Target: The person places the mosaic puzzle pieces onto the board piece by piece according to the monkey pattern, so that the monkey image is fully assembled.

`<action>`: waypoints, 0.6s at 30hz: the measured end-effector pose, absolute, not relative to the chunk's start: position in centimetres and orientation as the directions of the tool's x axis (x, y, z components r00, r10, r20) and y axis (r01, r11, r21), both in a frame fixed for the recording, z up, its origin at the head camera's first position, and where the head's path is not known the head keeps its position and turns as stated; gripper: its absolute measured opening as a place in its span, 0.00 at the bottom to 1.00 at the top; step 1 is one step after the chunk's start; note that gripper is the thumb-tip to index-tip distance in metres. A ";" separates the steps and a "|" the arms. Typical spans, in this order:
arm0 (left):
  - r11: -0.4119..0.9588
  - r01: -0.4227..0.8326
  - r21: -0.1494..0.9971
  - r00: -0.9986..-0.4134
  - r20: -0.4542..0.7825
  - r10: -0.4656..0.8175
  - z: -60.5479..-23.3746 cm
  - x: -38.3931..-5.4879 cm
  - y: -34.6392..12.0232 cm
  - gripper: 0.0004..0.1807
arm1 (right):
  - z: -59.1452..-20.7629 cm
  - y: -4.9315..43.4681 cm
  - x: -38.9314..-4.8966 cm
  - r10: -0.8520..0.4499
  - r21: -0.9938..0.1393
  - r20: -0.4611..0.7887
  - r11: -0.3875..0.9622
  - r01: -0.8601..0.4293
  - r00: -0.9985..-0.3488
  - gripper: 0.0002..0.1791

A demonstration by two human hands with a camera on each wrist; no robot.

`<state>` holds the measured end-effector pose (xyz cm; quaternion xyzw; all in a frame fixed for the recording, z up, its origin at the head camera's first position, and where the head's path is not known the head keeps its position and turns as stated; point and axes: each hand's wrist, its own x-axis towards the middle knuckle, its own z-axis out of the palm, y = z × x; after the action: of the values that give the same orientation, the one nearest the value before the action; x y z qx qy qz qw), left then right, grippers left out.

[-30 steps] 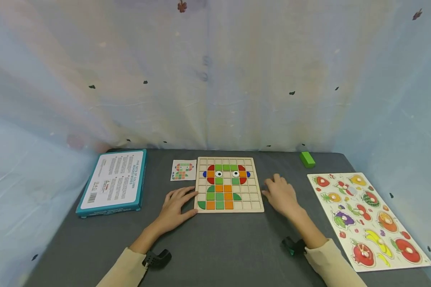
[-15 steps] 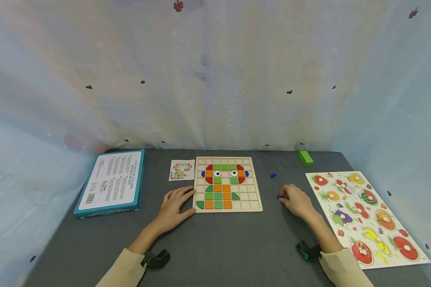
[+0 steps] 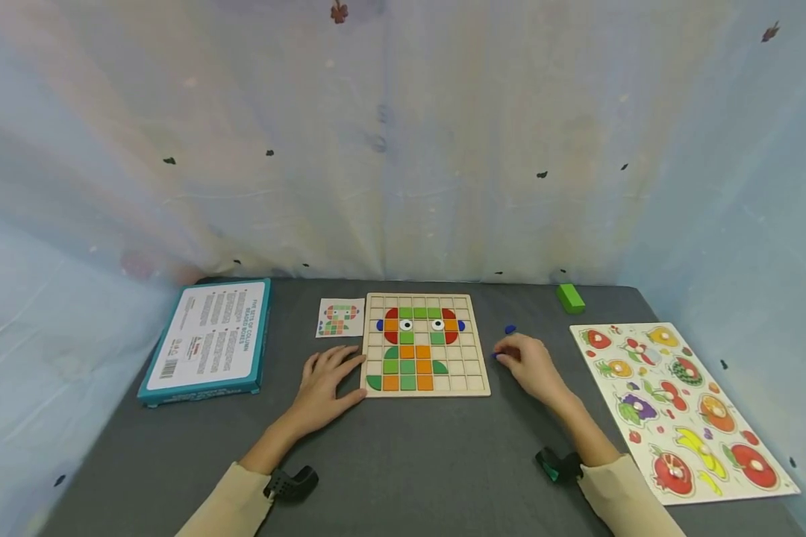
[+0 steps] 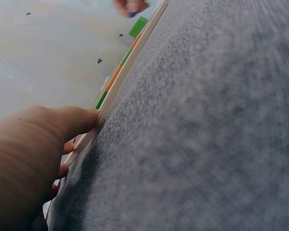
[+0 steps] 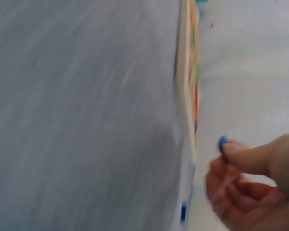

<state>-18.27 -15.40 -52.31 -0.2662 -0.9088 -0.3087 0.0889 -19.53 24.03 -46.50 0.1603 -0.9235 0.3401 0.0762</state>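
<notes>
A wooden grid board [image 3: 470,363] lies mid-table, with coloured tiles in its cells forming a figure with two white eyes, blue pieces at either side of the head, and an orange and green body. My left hand [image 3: 324,382] rests at the board's left edge, thumb and fingertips touching its side. Just right of the board, my right hand [image 3: 532,367] pinches a small blue piece [image 5: 223,143] between thumb and fingertips; its flat shape is partly covered. A second blue piece, half-round [image 3: 510,329], lies on the table behind that hand.
Left of the board lies a small picture card [image 3: 342,332] with a similar figure. A teal-edged box [image 3: 208,343] stands farther left. At the back right sits a green block [image 3: 570,298], and a fruit puzzle board [image 3: 678,414] covers the right side.
My right hand moved right from the board's edge, uncovering the second blue piece, took hold of a blue piece, then came back left towards the board with it. My left hand stayed put.
</notes>
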 end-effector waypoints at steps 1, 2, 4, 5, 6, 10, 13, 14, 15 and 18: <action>0.672 0.538 0.508 -0.843 0.328 0.426 -52.3 -18.3 -15.4 0.34 | -46.4 23.2 -19.7 -0.245 -0.644 0.265 0.675 -0.360 -0.933 0.06; 0.676 0.540 0.501 -0.842 0.333 0.425 -52.4 -18.3 -15.4 0.34 | -46.2 22.2 -19.9 -0.253 -0.685 0.267 0.629 -0.368 -0.930 0.06; 0.679 0.541 0.497 -0.841 0.337 0.424 -52.4 -18.3 -15.4 0.33 | -45.8 20.2 -20.2 -0.275 -0.760 0.236 0.545 -0.353 -0.932 0.07; 0.679 0.542 0.496 -0.840 0.338 0.425 -52.4 -18.3 -15.4 0.33 | -45.7 19.1 -20.5 -0.293 -0.785 0.220 0.513 -0.347 -0.930 0.07; 0.680 0.542 0.493 -0.840 0.338 0.425 -52.4 -18.3 -15.4 0.32 | -45.6 17.9 -20.8 -0.318 -0.802 0.202 0.489 -0.343 -0.926 0.06; 0.683 0.540 0.492 -0.842 0.338 0.421 -52.5 -18.3 -15.5 0.32 | -45.4 13.3 -22.2 -0.457 -0.813 0.144 0.451 -0.368 -0.878 0.05; 0.686 0.538 0.490 -0.842 0.341 0.417 -52.5 -18.3 -15.5 0.32 | -45.4 10.3 -23.2 -0.565 -0.793 0.108 0.447 -0.414 -0.818 0.07; 0.687 0.540 0.487 -0.841 0.344 0.418 -52.6 -18.3 -15.5 0.32 | -45.4 9.4 -23.5 -0.592 -0.791 0.090 0.447 -0.419 -0.801 0.07; 0.687 0.541 0.486 -0.840 0.345 0.418 -52.6 -18.3 -15.5 0.32 | -45.5 8.6 -23.7 -0.612 -0.783 0.076 0.452 -0.428 -0.787 0.07; 0.684 0.547 0.484 -0.837 0.350 0.421 -52.5 -18.4 -15.5 0.31 | -45.6 6.9 -24.1 -0.645 -0.757 0.032 0.483 -0.440 -0.763 0.07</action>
<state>-18.38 -15.48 -52.54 -0.2655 -0.9114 -0.2961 0.1056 -24.15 6.89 -45.56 0.3188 -0.8512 0.3964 -0.1295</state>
